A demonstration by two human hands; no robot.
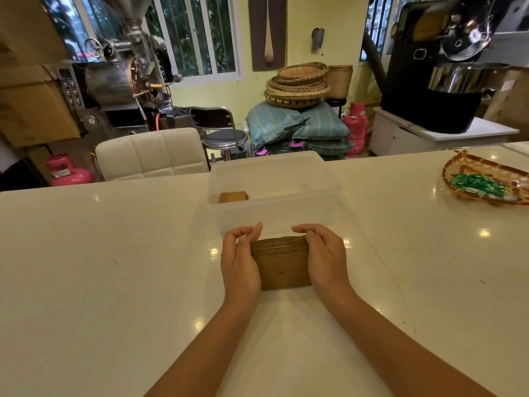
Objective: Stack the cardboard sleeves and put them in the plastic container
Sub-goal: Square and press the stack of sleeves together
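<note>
A thick stack of brown cardboard sleeves (pixel 282 263) stands on edge on the white table, just in front of the translucent plastic container (pixel 273 216). My left hand (pixel 240 262) presses against the stack's left side and my right hand (pixel 322 257) against its right side, fingers curled over the top edge. Inside the container, at its left end, lies another brown bundle of sleeves (pixel 233 197).
A woven tray (pixel 469 170) holding green packets (pixel 478 186) sits at the table's far right. Behind the white table (pixel 100 267) stand a white padded chair (pixel 151 154), a metal stool, sacks, stacked baskets and roasting machines.
</note>
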